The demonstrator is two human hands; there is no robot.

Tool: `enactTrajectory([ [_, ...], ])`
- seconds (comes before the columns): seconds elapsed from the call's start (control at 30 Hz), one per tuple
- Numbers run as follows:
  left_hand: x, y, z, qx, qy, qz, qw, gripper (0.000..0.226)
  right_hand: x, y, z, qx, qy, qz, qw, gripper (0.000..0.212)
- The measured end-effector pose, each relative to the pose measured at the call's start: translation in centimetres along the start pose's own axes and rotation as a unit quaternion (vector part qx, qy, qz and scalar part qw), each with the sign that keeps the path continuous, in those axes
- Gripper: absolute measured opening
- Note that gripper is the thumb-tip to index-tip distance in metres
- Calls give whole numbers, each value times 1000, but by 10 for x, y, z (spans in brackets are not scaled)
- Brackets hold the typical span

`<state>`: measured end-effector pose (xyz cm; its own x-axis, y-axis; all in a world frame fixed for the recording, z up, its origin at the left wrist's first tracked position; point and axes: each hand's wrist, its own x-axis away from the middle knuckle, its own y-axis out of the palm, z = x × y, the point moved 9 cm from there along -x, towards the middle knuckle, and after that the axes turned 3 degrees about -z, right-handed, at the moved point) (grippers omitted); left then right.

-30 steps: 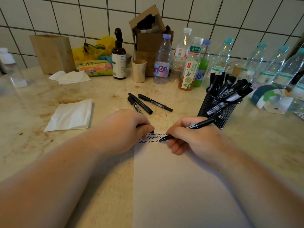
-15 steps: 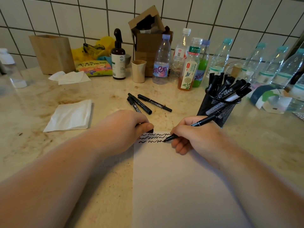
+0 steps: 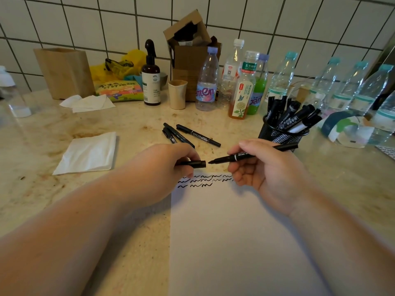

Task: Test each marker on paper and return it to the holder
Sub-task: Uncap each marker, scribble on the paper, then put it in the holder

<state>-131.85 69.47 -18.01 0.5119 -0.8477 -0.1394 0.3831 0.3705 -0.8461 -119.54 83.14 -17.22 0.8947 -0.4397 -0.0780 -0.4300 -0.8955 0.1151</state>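
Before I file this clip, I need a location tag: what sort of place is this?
Probably a kitchen or pantry counter used as a desk: white tiled wall, stone countertop, a row of drink bottles.

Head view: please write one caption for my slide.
Left hand holds cap facing marker in right hand.

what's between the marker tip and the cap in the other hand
Nothing visible. The cap in the left hand faces the tip of the marker held by the right hand, with only a small open gap between them, above the paper.
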Motion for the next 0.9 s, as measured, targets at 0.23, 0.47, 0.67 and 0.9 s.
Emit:
enactTrajectory([
  [0.23, 1, -2, 6, 20, 18, 6, 1000, 20, 1, 1, 1, -26, -1, -6, 1000, 30],
  [0.47, 5, -11, 17, 30, 59, 32, 997, 16, 1, 8, 2, -22, 7, -34, 999, 12],
  [0.67, 10, -17, 25, 61, 76, 50, 994, 19, -1, 6, 1, -17, -12, -55, 998, 16],
  [0.9, 5, -5, 18, 111, 49, 18, 992, 23, -2, 11, 3, 11, -26, -58, 998, 18],
])
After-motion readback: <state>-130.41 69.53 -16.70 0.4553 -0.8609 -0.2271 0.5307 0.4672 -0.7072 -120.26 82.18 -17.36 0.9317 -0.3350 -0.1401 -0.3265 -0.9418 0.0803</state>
